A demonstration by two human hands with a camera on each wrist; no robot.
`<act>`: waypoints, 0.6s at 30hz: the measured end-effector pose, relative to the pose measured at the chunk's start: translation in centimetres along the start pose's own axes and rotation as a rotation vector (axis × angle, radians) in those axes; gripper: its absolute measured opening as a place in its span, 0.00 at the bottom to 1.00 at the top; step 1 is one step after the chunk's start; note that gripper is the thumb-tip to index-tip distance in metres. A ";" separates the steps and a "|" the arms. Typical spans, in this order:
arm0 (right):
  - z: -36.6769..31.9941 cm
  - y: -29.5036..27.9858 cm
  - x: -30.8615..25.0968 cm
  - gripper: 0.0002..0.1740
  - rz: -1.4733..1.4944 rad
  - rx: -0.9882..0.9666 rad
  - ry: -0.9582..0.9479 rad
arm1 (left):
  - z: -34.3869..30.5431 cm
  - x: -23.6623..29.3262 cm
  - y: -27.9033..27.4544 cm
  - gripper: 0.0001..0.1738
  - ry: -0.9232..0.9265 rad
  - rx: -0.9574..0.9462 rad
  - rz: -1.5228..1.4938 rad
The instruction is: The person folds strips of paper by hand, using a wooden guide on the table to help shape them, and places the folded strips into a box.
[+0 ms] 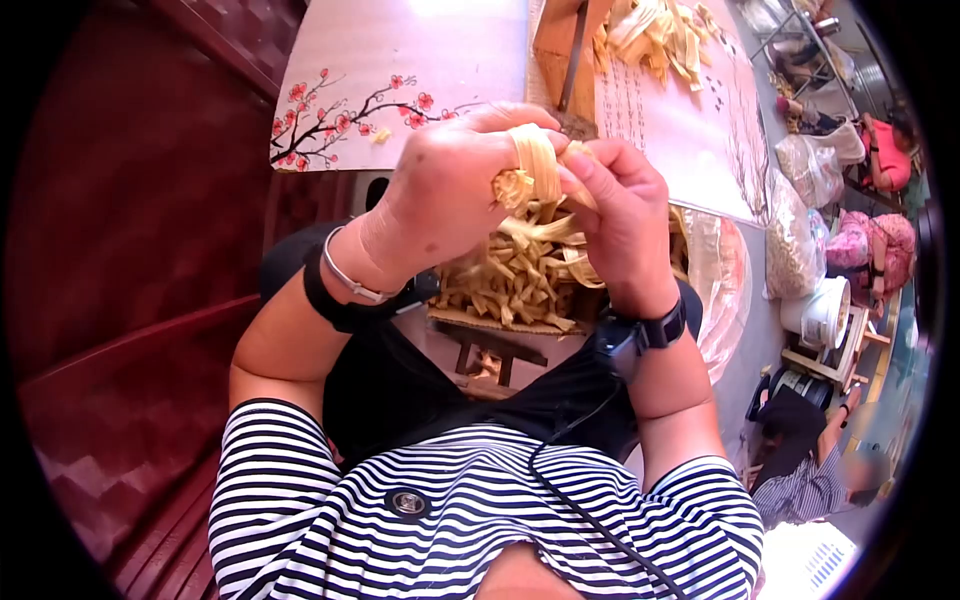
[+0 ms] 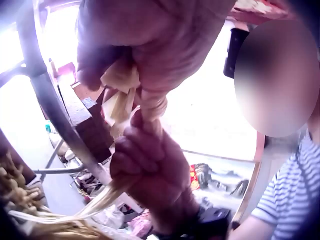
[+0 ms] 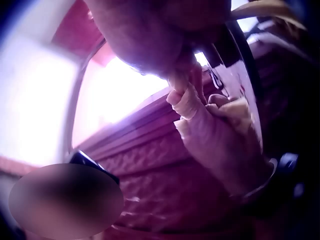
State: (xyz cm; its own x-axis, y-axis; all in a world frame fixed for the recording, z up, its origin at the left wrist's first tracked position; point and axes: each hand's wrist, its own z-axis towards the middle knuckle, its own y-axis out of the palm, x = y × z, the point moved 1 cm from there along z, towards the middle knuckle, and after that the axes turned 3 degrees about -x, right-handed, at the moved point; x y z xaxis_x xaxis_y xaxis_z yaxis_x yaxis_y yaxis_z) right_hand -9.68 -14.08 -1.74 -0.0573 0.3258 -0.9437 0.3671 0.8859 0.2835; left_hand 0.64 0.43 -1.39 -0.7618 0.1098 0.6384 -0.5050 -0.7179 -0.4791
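In the head view the left hand (image 1: 435, 185) grips a pale yellow strip (image 1: 537, 160) that wraps round its fingers, with a rolled end (image 1: 514, 188) showing at its lower side. The right hand (image 1: 625, 215) pinches the strip between thumb and fingers, close against the left. In the left wrist view the right hand (image 2: 150, 165) has curled fingers, and a long strand (image 2: 95, 202) trails from it. The left hand (image 3: 220, 145) shows in the right wrist view with a band (image 3: 186, 102) round a finger. Below both hands lies a pile of yellow strips (image 1: 510, 275).
A table (image 1: 450, 50) with a blossom print stands ahead, bearing a wooden block (image 1: 560, 60) and more strips (image 1: 655, 40). Dark red furniture (image 1: 130, 220) is on the left. At the right are plastic bags (image 1: 800, 240), a white bucket (image 1: 818, 312) and several seated people.
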 end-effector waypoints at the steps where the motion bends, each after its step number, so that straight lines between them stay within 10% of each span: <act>1: -0.2 -0.1 0.0 0.07 -0.060 -0.039 -0.022 | 0.1 0.2 -0.1 0.14 -0.088 -0.089 0.041; 8: -0.8 0.0 -0.2 0.12 -0.755 -0.202 -0.321 | -0.1 1.4 -0.5 0.06 -0.097 -0.257 0.144; 14: -0.4 -0.7 -0.4 0.20 -0.371 -0.312 0.079 | 0.7 0.8 -1.0 0.04 0.029 -0.089 -0.213; 18: -0.8 -1.0 0.1 0.25 0.052 -0.517 0.233 | 0.2 0.3 -4.1 0.08 -0.272 0.088 -0.767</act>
State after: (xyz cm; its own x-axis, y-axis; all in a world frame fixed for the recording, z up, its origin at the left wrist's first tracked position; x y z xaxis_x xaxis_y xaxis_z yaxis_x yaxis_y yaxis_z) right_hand -10.79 -14.64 -1.94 -0.2765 0.3858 -0.8802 -0.1234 0.8941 0.4306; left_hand 2.55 3.23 0.92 -0.0867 0.4300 0.8987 -0.8033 -0.5636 0.1922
